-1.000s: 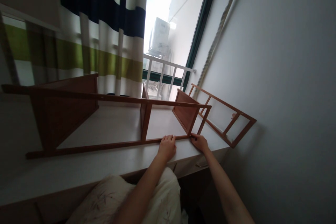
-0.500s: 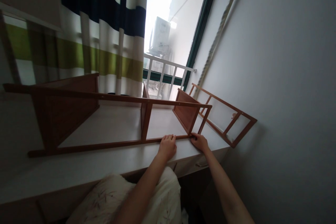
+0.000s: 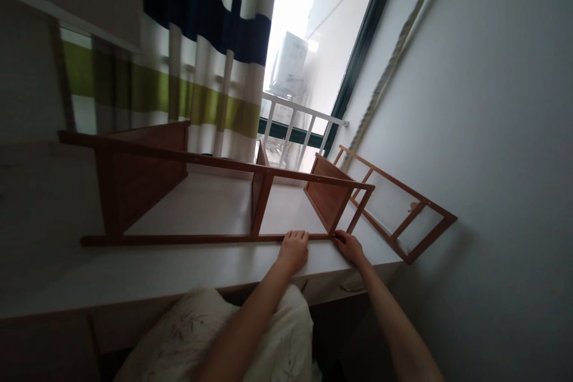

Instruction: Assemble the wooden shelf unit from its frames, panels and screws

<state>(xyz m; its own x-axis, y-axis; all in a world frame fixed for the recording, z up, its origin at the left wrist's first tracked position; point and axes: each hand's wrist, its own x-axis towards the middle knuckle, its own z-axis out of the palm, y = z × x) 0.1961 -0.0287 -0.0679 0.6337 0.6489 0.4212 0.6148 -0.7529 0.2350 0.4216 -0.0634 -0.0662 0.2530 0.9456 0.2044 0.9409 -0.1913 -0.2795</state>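
Note:
A brown wooden shelf unit (image 3: pixel 188 240) lies on its side along a white countertop (image 3: pixel 179 271), its boards standing upright between two long rails. My left hand (image 3: pixel 294 250) grips the near rail, fingers curled over it, right of the middle board. Close by on the right, my right hand (image 3: pixel 350 248) pinches the same rail where the right-hand board (image 3: pixel 328 194) meets it. Its fingertips are partly hidden, so any small part between them cannot be made out. Beyond the unit's right end, a separate ladder-like wooden frame (image 3: pixel 398 228) leans at the wall.
Behind the unit are a striped curtain (image 3: pixel 206 74), a window and a white railing (image 3: pixel 299 110). A twisted rope (image 3: pixel 380 83) hangs along the right wall (image 3: pixel 501 101). Below the countertop's front edge is a drawer handle (image 3: pixel 353 288), beside my clothed lap (image 3: pixel 286 328).
The view has turned a little left, so everything sits farther right in the picture. Both hands keep their places on the rail.

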